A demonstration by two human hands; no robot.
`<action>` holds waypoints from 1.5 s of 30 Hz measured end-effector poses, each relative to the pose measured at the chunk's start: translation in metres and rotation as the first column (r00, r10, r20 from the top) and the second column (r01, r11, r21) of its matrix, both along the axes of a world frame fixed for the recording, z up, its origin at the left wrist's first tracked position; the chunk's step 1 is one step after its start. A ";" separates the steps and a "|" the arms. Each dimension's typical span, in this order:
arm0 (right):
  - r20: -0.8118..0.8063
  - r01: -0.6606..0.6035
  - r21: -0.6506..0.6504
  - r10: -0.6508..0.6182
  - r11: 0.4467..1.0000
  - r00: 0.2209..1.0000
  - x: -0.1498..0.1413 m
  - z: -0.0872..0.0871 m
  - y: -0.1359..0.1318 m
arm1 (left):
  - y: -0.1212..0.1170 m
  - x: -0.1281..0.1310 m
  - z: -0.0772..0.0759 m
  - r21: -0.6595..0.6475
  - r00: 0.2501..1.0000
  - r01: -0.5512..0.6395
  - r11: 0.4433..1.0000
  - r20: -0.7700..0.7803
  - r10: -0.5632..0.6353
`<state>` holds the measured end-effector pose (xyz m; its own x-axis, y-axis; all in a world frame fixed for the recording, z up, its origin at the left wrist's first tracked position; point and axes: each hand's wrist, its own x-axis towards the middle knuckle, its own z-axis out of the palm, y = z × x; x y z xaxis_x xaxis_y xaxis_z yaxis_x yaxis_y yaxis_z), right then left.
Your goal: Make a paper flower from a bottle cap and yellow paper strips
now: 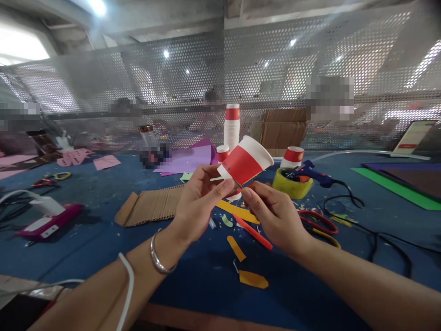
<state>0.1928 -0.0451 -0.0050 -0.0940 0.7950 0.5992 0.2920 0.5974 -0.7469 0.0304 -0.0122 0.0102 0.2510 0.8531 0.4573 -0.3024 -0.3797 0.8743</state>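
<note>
My left hand (203, 197) grips a red and white paper cup (245, 162) by its lower side, tilted with its mouth toward the upper right. Just below the cup, my right hand (274, 211) is closed in a pinch. A small dark sliver shows at its fingertips, too small to name. Beneath the hands lie a yellow-orange paper strip (239, 212), a red-orange pen-like stick (253, 232) and smaller orange paper pieces (253, 279). Red and yellow scissor handles (319, 223) rest beside my right hand.
Stacked paper cups (232, 131) stand behind the held cup. On the right, a glue gun (315, 174) rests on a yellow tape roll (292, 184), its cable trailing. Corrugated cardboard (151, 205) and a magenta power strip (51, 223) lie left. Purple paper (191, 158) is farther back.
</note>
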 end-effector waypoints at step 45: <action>0.063 0.004 0.027 -0.006 1.000 0.998 0.004 -0.001 0.005 | -0.003 0.000 -0.003 0.113 0.992 -0.092 0.989 -0.076 0.101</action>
